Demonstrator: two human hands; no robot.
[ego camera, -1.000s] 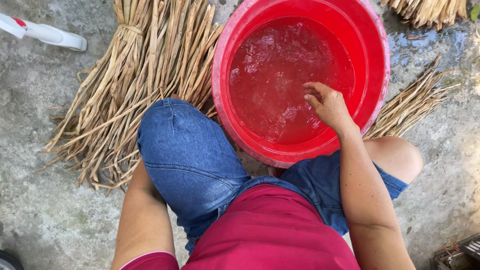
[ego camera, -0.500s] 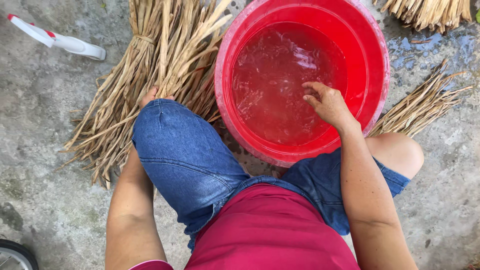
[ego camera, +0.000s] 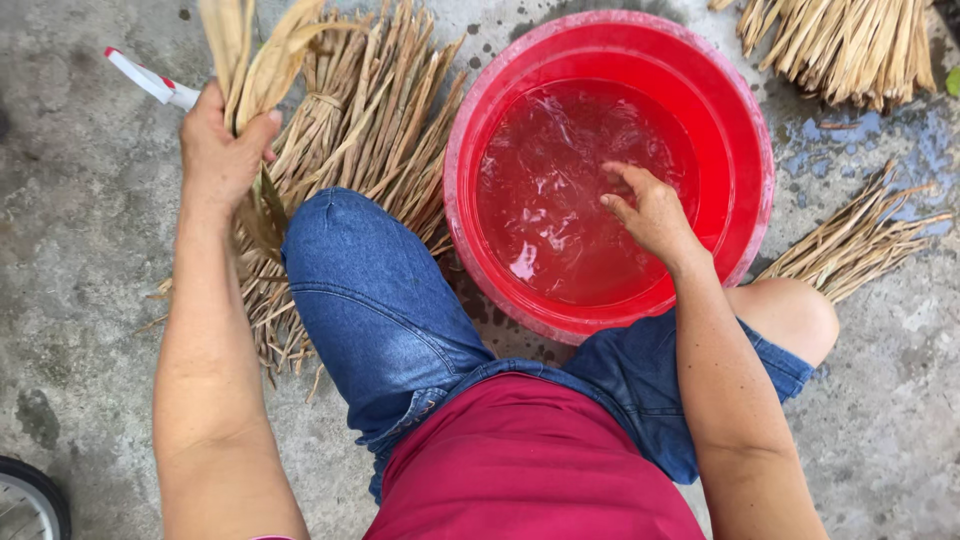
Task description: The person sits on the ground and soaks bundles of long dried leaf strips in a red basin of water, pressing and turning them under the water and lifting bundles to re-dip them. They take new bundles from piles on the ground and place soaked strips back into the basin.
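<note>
Left hand (ego camera: 220, 150) fingers clenched round dry leaves (ego camera: 250, 60); right hand (ego camera: 650, 210) spread in basin (ego camera: 480, 130).

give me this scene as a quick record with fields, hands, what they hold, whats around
left hand: left hand raised, fingers closed around a few dry straw-coloured leaves
right hand: right hand open, fingers dipped in the water
basin: red round basin part full of water, on the ground between the knees
bundles: tied dry stalk bundle beside the basin on the left; two more bundles at the right
ground: wet concrete floor
other: white plastic bottle behind the left hand; wheel edge at lower left
</note>
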